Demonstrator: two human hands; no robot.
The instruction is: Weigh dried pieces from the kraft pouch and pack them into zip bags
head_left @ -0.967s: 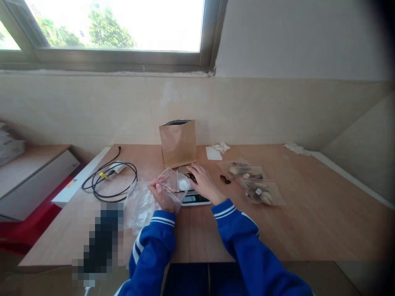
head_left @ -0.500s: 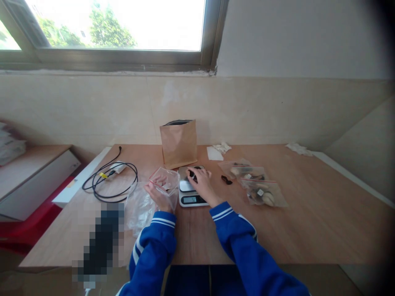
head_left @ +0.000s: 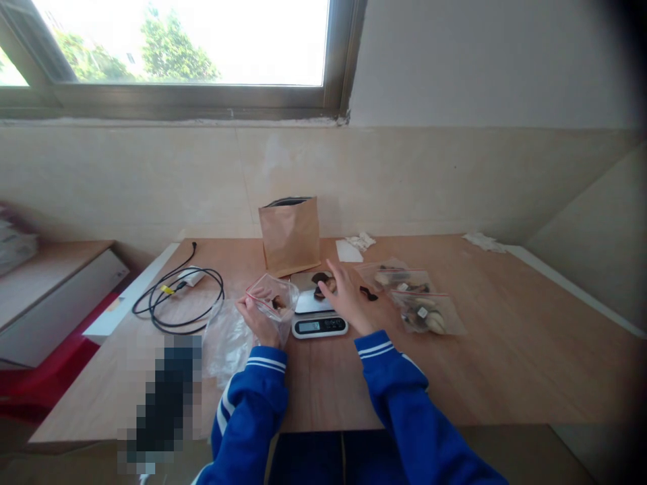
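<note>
My left hand pinches a small clear zip bag with a red seal strip, held up just left of a small digital kitchen scale. A few dark pieces lie on the scale's pan. My right hand hovers at the pan's right edge with the fingers spread and nothing in them. A lone dark piece lies on the table beside that hand. Both sleeves are blue with white stripes.
A brown paper bag stands open behind the scale. Two filled zip bags lie to the right, loose clear bags and a coiled black cable to the left. White tissue lies near the wall on the wooden table.
My right hand has lifted off the scale pan and drawn right with fingers spreading, uncovering the dark pieces. The left hand has shifted its zip bag slightly left, off the pan.
</note>
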